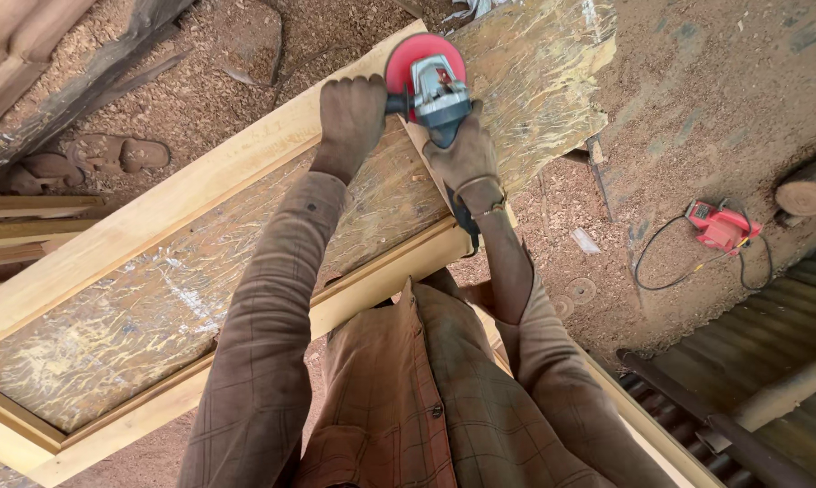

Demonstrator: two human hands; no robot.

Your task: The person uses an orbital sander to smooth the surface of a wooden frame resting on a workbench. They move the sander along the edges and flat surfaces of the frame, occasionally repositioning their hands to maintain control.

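Both hands on the grinder for this bit. My left hand [352,116] is wrapped shut around the side handle, and my right hand [467,155] is closed around the body of the angle grinder [435,86]. Its red sanding disc [406,56] sits on the pale cross rail [426,167] of the wooden door frame [146,221], near the far corner. I reckon the trick is keeping the disc nearly flat and pressure light, so it doesn't gouge the joint. There's sawdust all over the floor [715,99], and another red power tool [722,226] is lying well off to my right.
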